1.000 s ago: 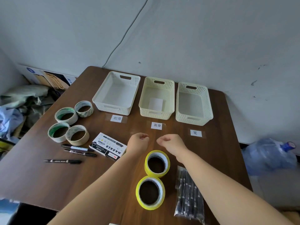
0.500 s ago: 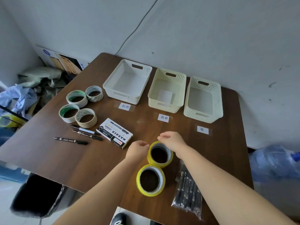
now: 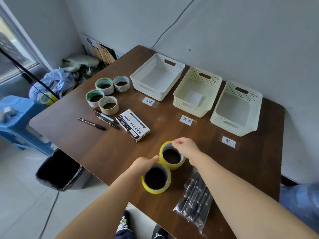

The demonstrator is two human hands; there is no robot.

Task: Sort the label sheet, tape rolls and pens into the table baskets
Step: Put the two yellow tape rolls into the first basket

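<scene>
Two yellow tape rolls stand near the table's front edge. My right hand (image 3: 185,147) curls over the far rim of the far yellow roll (image 3: 173,167). The fingers of my left hand (image 3: 144,163) close on the far-left rim of the near yellow roll (image 3: 155,190). Three baskets line the back: a white one (image 3: 138,80), a cream one (image 3: 179,100) holding a white label sheet (image 3: 195,97), and a pale one (image 3: 222,121). Several paper tape rolls (image 3: 108,105) sit at the left. Three loose pens (image 3: 91,124), a marker box (image 3: 132,125) and a bag of pens (image 3: 195,194) lie on the table.
Paper labels (image 3: 187,120) are taped to the brown table (image 3: 241,169) in front of each basket. A black bin (image 3: 57,171) stands by the table's left front corner, a blue stool (image 3: 17,118) further left, and a water bottle (image 3: 300,200) at the right.
Both hands came down from closed fists above the table onto the two yellow rolls. The camera has swung to the left and lower.
</scene>
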